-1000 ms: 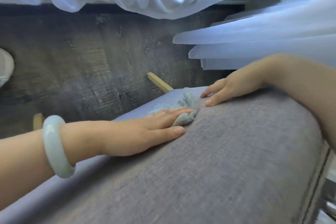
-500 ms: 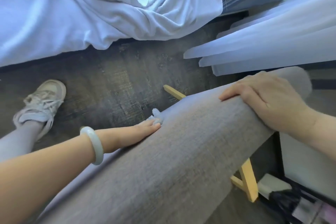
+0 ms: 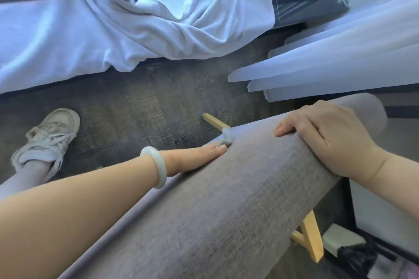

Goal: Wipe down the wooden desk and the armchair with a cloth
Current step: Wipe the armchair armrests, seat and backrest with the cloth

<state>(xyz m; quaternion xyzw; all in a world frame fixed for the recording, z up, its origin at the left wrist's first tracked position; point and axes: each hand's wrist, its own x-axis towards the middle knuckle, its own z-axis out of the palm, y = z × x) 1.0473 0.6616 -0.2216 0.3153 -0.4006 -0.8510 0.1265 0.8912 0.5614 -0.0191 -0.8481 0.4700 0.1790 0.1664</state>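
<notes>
Left hand (image 3: 195, 161) and cloth (image 3: 225, 140) slid further along the armchair (image 3: 226, 210) back's front edge. Fingers flat, pressing the cloth, which bunches at the fingertips. Right hand (image 3: 328, 140) curled over top edge, gripping it.

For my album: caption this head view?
Left hand presses cloth on grey armchair; right hand grips its top.
</notes>
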